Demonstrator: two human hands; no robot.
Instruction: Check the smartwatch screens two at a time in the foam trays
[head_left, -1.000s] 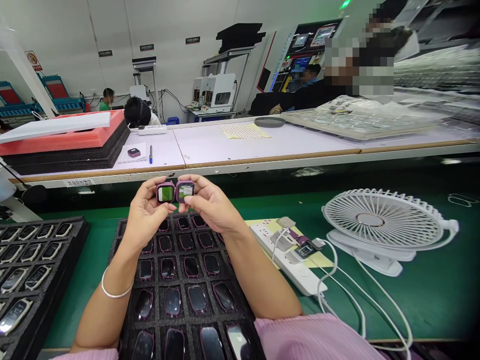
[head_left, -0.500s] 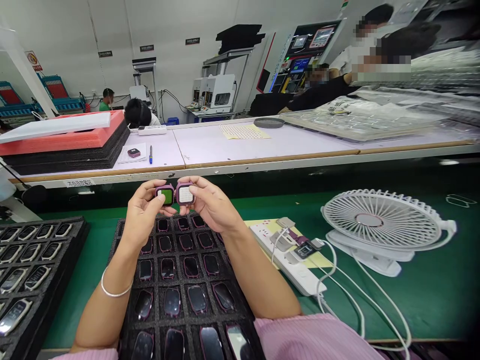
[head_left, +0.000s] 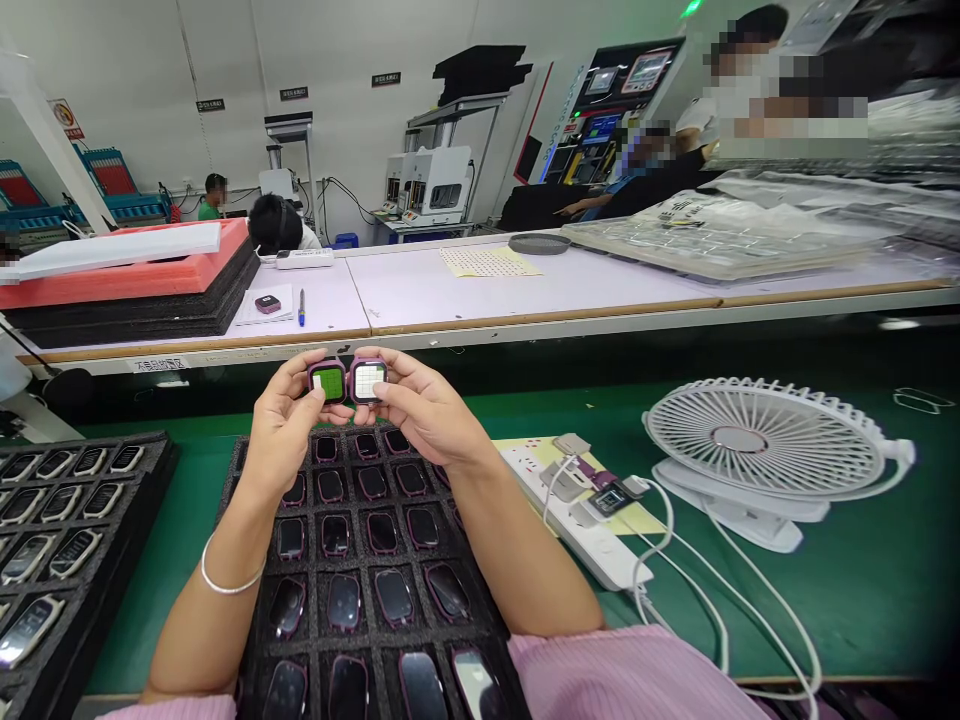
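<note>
Two purple smartwatch cases are held up side by side above the far end of a black foam tray (head_left: 315,585). My left hand (head_left: 289,425) is closed on the left smartwatch (head_left: 330,383), whose lit screen is mostly green with a white patch; its thumb rests on the lower left of the screen. In my right hand (head_left: 427,410) is the other smartwatch (head_left: 367,378), its screen white with grid lines, the thumb touching the lower right. Several purple-rimmed watches with dark screens (head_left: 382,535) lie in the tray's compartments below.
On the left stands another foam tray (head_left: 161,470) with light-rimmed watches. To the right are a power strip (head_left: 600,550), white cables (head_left: 701,600) and a white fan (head_left: 757,440). A raised shelf (head_left: 420,310) runs across the front, bearing foam sheets (head_left: 202,305) and plastic trays (head_left: 697,240). Other people sit beyond.
More of the left screen has turned green, and its white patch is smaller. The right thumb has slid lower on its screen. Both watches are slightly higher.
</note>
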